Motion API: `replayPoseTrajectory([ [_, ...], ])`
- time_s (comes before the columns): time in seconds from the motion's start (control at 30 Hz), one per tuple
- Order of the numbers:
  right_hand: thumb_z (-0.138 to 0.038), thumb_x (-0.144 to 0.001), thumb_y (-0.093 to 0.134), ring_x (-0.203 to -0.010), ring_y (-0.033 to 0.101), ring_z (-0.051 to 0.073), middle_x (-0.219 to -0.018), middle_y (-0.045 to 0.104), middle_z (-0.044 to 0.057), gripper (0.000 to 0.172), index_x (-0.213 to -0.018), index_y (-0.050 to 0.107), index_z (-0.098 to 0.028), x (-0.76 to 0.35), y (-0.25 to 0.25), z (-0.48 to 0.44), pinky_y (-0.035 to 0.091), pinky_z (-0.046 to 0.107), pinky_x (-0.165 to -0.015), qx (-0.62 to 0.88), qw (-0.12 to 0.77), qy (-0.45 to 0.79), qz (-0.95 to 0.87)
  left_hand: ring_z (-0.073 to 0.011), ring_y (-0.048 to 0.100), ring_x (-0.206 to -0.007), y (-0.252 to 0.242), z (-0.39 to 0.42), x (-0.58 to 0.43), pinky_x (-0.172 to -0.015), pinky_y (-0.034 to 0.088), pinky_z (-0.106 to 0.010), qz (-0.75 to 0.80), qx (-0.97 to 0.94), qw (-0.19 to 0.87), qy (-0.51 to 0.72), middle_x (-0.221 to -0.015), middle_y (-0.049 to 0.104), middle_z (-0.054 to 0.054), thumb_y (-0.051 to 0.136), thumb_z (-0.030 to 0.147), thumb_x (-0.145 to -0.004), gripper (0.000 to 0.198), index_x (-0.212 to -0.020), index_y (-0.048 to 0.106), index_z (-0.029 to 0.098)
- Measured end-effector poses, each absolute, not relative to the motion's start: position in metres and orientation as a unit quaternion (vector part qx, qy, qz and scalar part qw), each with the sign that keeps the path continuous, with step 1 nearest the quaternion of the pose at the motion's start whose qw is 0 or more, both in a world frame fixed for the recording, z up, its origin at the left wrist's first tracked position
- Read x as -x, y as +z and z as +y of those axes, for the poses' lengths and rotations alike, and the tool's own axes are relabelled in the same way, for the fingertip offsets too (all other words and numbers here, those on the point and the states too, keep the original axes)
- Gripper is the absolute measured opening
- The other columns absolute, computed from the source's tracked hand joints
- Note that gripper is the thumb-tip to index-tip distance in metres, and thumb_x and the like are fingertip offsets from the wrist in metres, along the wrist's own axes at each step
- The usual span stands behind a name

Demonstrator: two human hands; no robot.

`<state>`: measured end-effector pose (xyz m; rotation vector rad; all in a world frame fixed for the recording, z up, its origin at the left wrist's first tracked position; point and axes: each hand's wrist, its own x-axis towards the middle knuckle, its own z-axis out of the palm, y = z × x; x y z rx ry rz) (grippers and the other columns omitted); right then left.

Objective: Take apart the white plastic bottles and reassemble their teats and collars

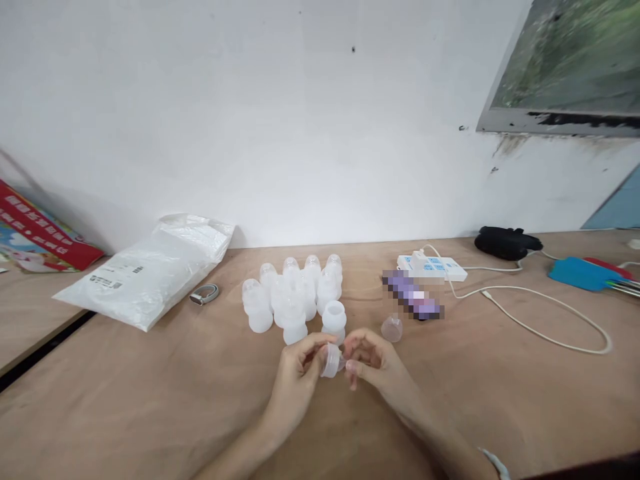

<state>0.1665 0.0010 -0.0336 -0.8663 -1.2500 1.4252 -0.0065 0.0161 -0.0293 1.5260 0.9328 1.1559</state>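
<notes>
In the head view, the left hand (299, 368) is closed in a pinch, thumb and fingers gripping a translucent collar (330, 361) by its side, just above the table (165, 407) and in front of the bottles. The right hand (374, 361) is half curled, its thumb and fingers at the clear tip (342, 364) that juts from the collar; whether they squeeze it or only touch it, one cannot tell. Just beyond the hands stands an open-mouthed bottle (334, 319), upright, its inside too pale to read. To its left and behind, a tight cluster of whitish bottles (260, 318) stands upright under clear domed covers; their contents cannot be made out. A loose clear cover (392, 329) rests on the table near the right hand. Farther left lies a white plastic bag (150, 267), what it holds hidden.
</notes>
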Motion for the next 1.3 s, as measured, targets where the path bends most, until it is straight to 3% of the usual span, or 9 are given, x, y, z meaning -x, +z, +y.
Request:
replayPoseTrajectory([
  [0.13,-0.038,-0.074,0.078,-0.064,0.059,0.013,-0.079,0.062,-0.001,0.032,-0.094,0.058,-0.021,-0.158,-0.027,-0.008,0.051,0.025,-0.055,0.358,0.514,0.557,-0.546,-0.0144,0.058,-0.062,-0.020,0.011,0.010,-0.057,0.043,-0.023,0.395,-0.692,0.389,0.462,-0.070,0.064,0.000,0.051,0.029,-0.094,0.012,-0.090,0.056,0.020],
  [0.23,-0.029,-0.069,0.081,-0.071,0.061,0.014,-0.082,0.064,-0.001,0.039,-0.101,0.060,-0.023,-0.152,-0.019,-0.010,0.051,0.026,-0.063,0.381,0.505,0.527,-0.567,-0.0135,0.055,-0.062,-0.015,0.009,0.015,-0.059,0.043,-0.023,0.374,-0.780,0.259,0.429,-0.073,0.063,0.000,0.042,0.016,-0.095,0.018,-0.084,0.055,0.021],
  [0.37,-0.032,-0.078,0.073,-0.080,0.065,0.018,-0.085,0.069,0.002,0.025,-0.100,0.065,-0.022,-0.155,-0.011,-0.003,0.055,0.031,-0.074,0.376,0.485,0.531,-0.585,-0.0200,0.060,-0.090,-0.004,0.008,0.021,-0.076,0.050,-0.030,0.335,-0.846,0.120,0.398,-0.100,0.064,-0.008,0.041,0.009,-0.093,0.023,-0.095,0.061,0.021],
  [0.47,-0.037,-0.080,0.071,-0.081,0.065,0.019,-0.084,0.069,0.003,0.023,-0.095,0.068,-0.020,-0.160,-0.012,0.004,0.056,0.032,-0.075,0.347,0.476,0.546,-0.595,-0.0288,0.051,-0.113,0.006,0.008,0.023,-0.087,0.050,-0.040,0.315,-0.880,-0.015,0.357,-0.121,0.055,-0.013,0.047,0.012,-0.094,0.023,-0.102,0.066,0.021],
  [0.6,-0.035,-0.084,0.070,-0.078,0.065,0.019,-0.084,0.069,0.005,0.023,-0.094,0.071,-0.015,-0.164,-0.018,0.010,0.055,0.032,-0.073,0.337,0.446,0.547,-0.624,-0.0311,0.049,-0.116,0.011,0.012,0.021,-0.089,0.049,-0.046,0.283,-0.909,-0.097,0.291,-0.120,0.056,-0.015,0.049,0.013,-0.095,0.017,-0.095,0.066,0.015],
  [0.7,-0.034,-0.085,0.069,-0.077,0.066,0.019,-0.084,0.071,0.006,0.022,-0.093,0.072,-0.013,-0.165,-0.020,0.013,0.054,0.032,-0.072,0.341,0.429,0.540,-0.639,-0.0310,0.049,-0.116,0.009,0.016,0.018,-0.089,0.046,-0.048,0.279,-0.920,-0.076,0.265,-0.121,0.056,-0.013,0.053,0.010,-0.092,0.014,-0.087,0.065,0.016],
  [0.87,-0.035,-0.082,0.073,-0.075,0.067,0.019,-0.079,0.071,0.004,0.024,-0.096,0.072,-0.016,-0.171,-0.024,0.018,0.054,0.032,-0.073,0.320,0.430,0.562,-0.630,-0.0281,0.045,-0.120,0.003,0.018,0.015,-0.093,0.042,-0.045,0.293,-0.907,0.066,0.294,-0.122,0.052,-0.009,0.050,0.001,-0.089,0.023,-0.080,0.063,0.018],
  [1.03,-0.039,-0.082,0.074,-0.082,0.064,0.017,-0.096,0.070,0.005,0.035,-0.110,0.070,-0.018,-0.175,-0.034,0.020,0.053,0.032,-0.077,0.297,0.411,0.591,-0.628,-0.0269,0.044,-0.118,-0.008,0.015,0.010,-0.096,0.039,-0.044,0.302,-0.886,0.139,0.325,-0.116,0.051,-0.009,0.045,-0.005,-0.086,0.028,-0.079,0.060,0.017],
  [1.3,-0.039,-0.085,0.071,-0.070,0.061,0.013,-0.076,0.064,0.002,0.027,-0.094,0.068,-0.014,-0.174,-0.036,0.021,0.052,0.027,-0.069,0.260,0.388,0.627,-0.624,-0.0251,0.044,-0.115,-0.014,0.012,0.010,-0.099,0.037,-0.042,0.301,-0.863,0.205,0.349,-0.111,0.049,-0.008,0.050,0.002,-0.090,0.025,-0.078,0.063,0.019],
])
